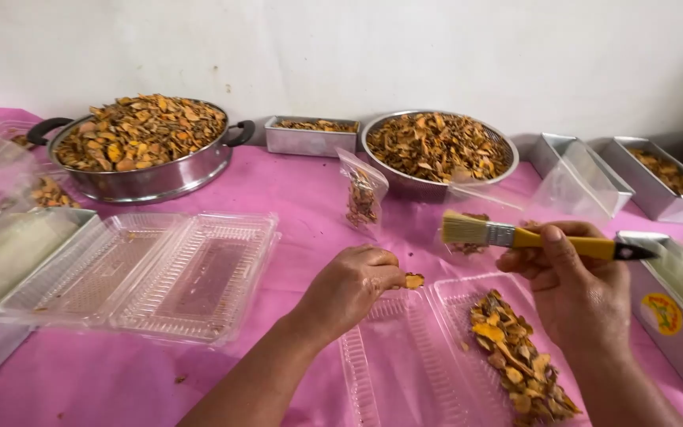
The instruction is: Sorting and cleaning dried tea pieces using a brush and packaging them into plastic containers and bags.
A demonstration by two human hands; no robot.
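while the left hand [349, 286] pinches one orange dried slice [413, 280] at lower centre, the right hand [575, 289], closed around a yellow-handled paintbrush [515, 236], hovers over the open clear clamshell tray [436, 356], where a careless sweep could scatter slices onto the pink tablecloth [294, 190].

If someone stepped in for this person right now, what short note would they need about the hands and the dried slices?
Left hand: pinches one orange dried slice over the open clear clamshell box.
Right hand: grips a yellow-handled paintbrush, bristles pointing left.
Done: a pile of slices lies in the box's right half; its left half is bare.
Left, likely: brush and add more slices. Supply sits in the handled pot and metal bowl. Spare empty boxes lie to the left.
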